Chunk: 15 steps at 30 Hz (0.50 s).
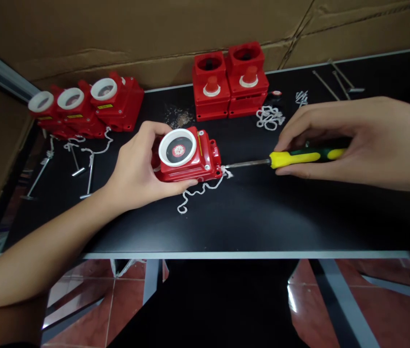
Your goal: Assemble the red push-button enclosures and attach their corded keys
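Observation:
My left hand [138,166] wraps round a red plastic box [205,157] with a white-rimmed round window [178,148], holding it on the black table. In my right hand [364,142] is a screwdriver [299,157] with a yellow and dark green handle. Its metal shaft points left, and the tip meets the right end of the box, beside a knot of white cord. From there the white cord [201,191] trails loosely along the near side of the box. Whether the tip sits in a screw is too small to tell.
Three similar red boxes [120,104] stand at the back left, with corded metal T-bars [91,176] before them. Two red boxes with open round holes [210,89] stand at the back. Coiled cord [270,117], small screws [301,98] and metal rods [341,84] lie at right. Cardboard [154,29] lines the back.

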Motion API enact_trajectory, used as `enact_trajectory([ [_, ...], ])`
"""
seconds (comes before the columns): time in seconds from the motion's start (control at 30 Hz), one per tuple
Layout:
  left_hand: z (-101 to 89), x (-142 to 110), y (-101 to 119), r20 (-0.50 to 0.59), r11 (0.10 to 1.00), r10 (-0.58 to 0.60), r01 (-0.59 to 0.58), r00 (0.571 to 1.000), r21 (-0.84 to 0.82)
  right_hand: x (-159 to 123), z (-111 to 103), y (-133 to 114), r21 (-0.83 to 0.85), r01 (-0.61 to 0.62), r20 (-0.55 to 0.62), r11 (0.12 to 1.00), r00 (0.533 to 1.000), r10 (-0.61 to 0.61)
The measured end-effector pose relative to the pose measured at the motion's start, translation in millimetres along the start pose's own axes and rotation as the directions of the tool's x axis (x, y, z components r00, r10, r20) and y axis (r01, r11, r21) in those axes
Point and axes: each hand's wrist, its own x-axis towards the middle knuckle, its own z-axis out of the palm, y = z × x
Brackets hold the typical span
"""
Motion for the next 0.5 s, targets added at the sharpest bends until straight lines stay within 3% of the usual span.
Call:
enact_trajectory([
  [0.23,2.1,-0.3,-3.1,-0.051,0.998,0.066,-0.066,0.997,0.000,-1.5,-0.6,-3.9,0.005,-0.031,0.018,1.000,0.999,0.031],
  [0.5,2.1,-0.8,-9.0,-0.010,0.998,0.052,-0.052,0.999,-0.020,0.7,-0.7,-6.7,0.028,-0.065,0.083,0.997,0.995,0.063],
])
